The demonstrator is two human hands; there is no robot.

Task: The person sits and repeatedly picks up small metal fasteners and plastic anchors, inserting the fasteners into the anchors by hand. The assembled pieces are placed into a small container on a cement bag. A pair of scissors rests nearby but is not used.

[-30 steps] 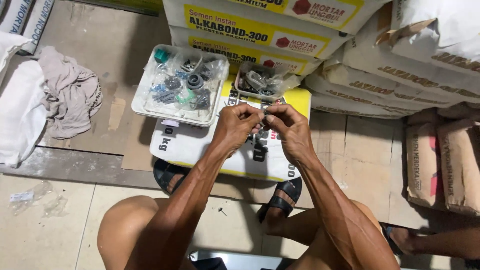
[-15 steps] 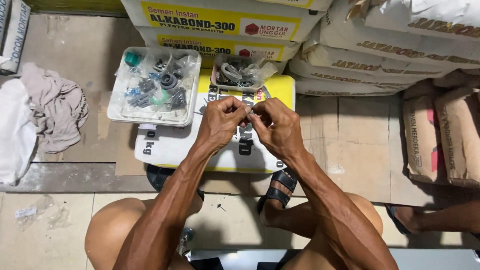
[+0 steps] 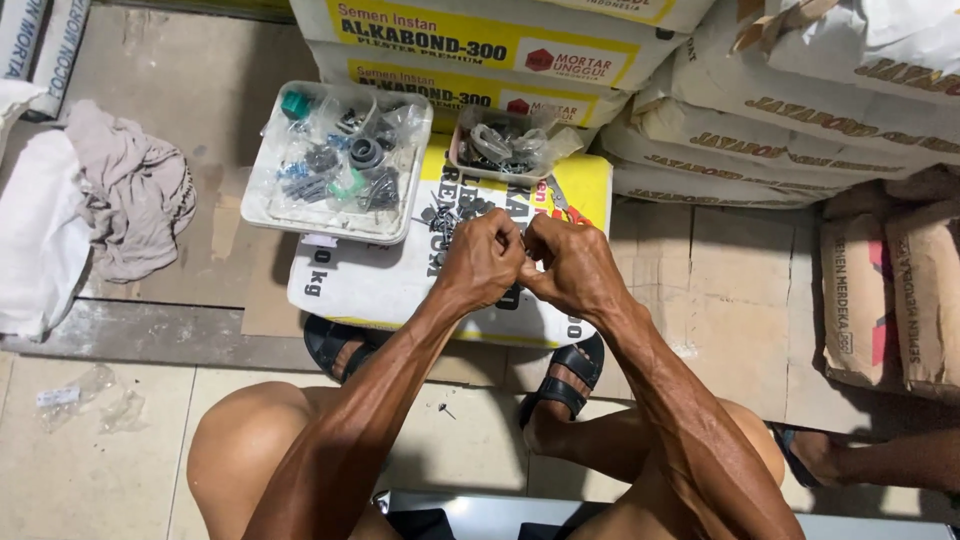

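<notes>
Hands pulled nearer: left hand point(image 3: 483, 262) and right hand point(image 3: 572, 268) clenched together

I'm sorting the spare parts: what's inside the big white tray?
The white tray holds clear plastic bags of small dark fittings, a grey ring and teal pieces. What lies beneath the bags is hidden.

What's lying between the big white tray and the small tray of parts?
Head view: nothing solid. Between the white tray and small tray shows only the sack beneath.
</notes>
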